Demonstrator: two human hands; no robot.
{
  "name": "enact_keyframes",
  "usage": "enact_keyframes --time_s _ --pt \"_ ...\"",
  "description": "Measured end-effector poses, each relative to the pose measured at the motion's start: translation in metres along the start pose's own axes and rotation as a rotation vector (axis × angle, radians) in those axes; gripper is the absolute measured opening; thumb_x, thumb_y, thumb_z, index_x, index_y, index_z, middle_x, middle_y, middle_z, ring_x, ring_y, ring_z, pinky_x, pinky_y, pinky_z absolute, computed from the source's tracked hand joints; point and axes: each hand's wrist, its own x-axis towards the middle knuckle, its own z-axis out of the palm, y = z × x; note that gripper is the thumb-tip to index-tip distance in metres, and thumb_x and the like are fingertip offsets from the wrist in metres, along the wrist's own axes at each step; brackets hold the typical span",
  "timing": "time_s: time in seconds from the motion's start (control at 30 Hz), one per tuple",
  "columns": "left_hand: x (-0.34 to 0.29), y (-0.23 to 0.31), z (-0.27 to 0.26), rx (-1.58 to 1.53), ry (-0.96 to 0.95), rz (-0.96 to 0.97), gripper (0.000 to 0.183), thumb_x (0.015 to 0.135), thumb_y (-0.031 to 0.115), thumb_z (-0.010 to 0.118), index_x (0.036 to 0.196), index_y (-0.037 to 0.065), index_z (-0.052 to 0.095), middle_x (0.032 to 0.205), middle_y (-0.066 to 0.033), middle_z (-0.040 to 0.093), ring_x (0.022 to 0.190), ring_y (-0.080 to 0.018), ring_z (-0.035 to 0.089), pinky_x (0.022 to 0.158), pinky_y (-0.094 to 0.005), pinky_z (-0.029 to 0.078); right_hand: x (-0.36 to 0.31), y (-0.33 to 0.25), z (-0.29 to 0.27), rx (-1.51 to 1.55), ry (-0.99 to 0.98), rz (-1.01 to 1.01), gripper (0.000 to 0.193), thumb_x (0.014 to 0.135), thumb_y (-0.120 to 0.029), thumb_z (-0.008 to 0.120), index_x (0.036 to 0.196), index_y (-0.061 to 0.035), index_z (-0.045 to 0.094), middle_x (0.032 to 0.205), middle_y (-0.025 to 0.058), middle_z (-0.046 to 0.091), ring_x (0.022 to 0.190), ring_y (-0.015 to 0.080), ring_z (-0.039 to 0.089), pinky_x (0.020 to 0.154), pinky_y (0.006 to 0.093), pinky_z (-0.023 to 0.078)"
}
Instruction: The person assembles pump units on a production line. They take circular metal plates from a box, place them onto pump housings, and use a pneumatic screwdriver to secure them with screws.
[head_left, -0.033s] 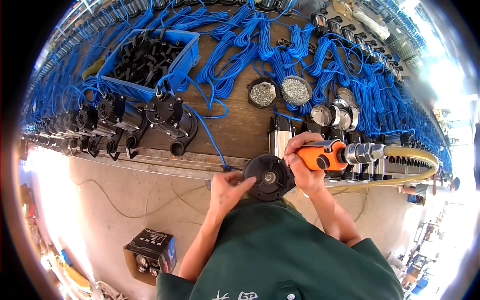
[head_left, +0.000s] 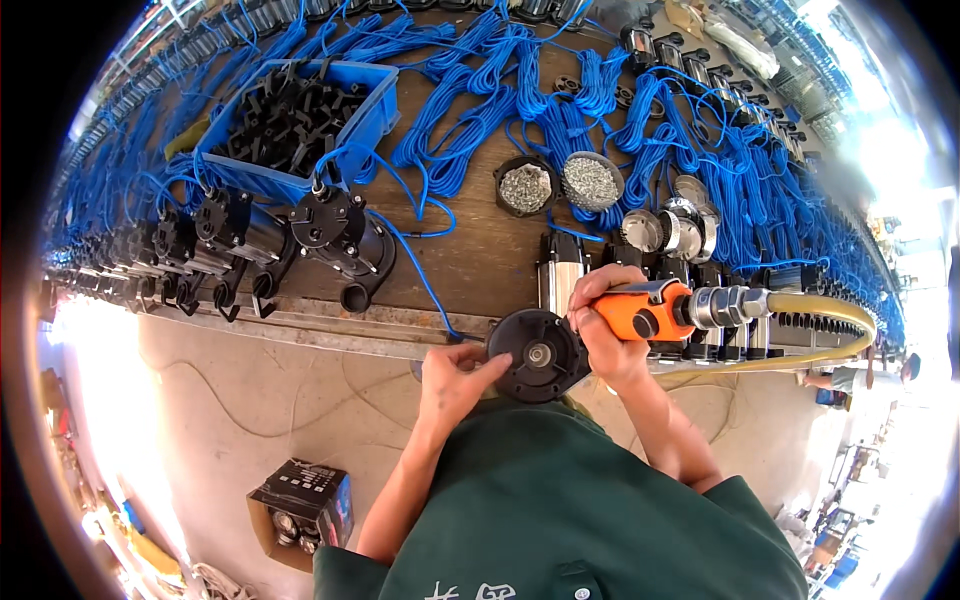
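Note:
A black round pump housing [head_left: 512, 384], with a metal hub at its centre, is at the table's front edge, close to my body. My left hand [head_left: 455, 382] grips its left rim, thumb on the face and fingers at the edge. An orange air screwdriver [head_left: 632, 313] is wrapped in my right hand [head_left: 606, 335], just right of the housing; its metal fitting joins a yellowish hose [head_left: 835, 312]. The tool's tip is hidden behind my fingers. A blue cable [head_left: 425, 283] runs to the table edge beside my left hand. Behind the housing stands a silver pump body [head_left: 563, 275].
A blue bin [head_left: 375, 125] of black parts stands back left, near a row of black pumps [head_left: 340, 235]. Two bowls of small screws [head_left: 592, 182] and metal caps [head_left: 683, 237] are beyond my right hand. Blue cable coils [head_left: 480, 130] cover the back. A cardboard box [head_left: 325, 500] is on the floor.

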Motion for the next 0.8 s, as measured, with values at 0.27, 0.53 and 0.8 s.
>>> enact_keyframes --time_s 0.27,0.53,0.8 --pt "-0.007 0.011 0.000 -0.163 -0.023 -0.083 0.029 0.080 0.022 0.071 0.086 -0.006 0.065 0.065 -0.0002 0.057 0.057 -0.0055 0.048 0.052 -0.0224 0.039 0.002 -0.010 -0.004 0.049 -0.019 0.048 0.029 0.079 0.002 0.057 0.107 -0.0010 0.047 0.102 0.0153 0.059 0.074 0.0114 0.058 0.065 0.0245 0.049" --pt "-0.022 -0.010 -0.017 -0.960 0.141 -0.144 0.018 0.096 0.009 0.046 0.110 0.000 0.052 0.086 -0.0083 0.060 0.068 -0.0162 0.053 0.063 -0.0297 0.045 -0.014 -0.040 0.007 0.151 0.115 -0.087 0.032 0.078 -0.001 0.059 0.108 -0.0003 0.047 0.084 0.0149 0.056 0.057 0.0156 0.052 0.056 0.0279 0.046" --pt "-0.051 0.016 -0.006 -1.121 -0.170 -0.062 0.014 0.092 0.007 0.058 0.105 0.000 0.059 0.088 -0.0121 0.065 0.069 -0.0133 0.055 0.062 -0.0289 0.047 -0.020 -0.054 0.036 0.513 0.056 -0.154 0.031 0.076 0.006 0.051 0.105 -0.0022 0.045 0.087 0.0145 0.053 0.058 0.0161 0.052 0.057 0.0309 0.048"
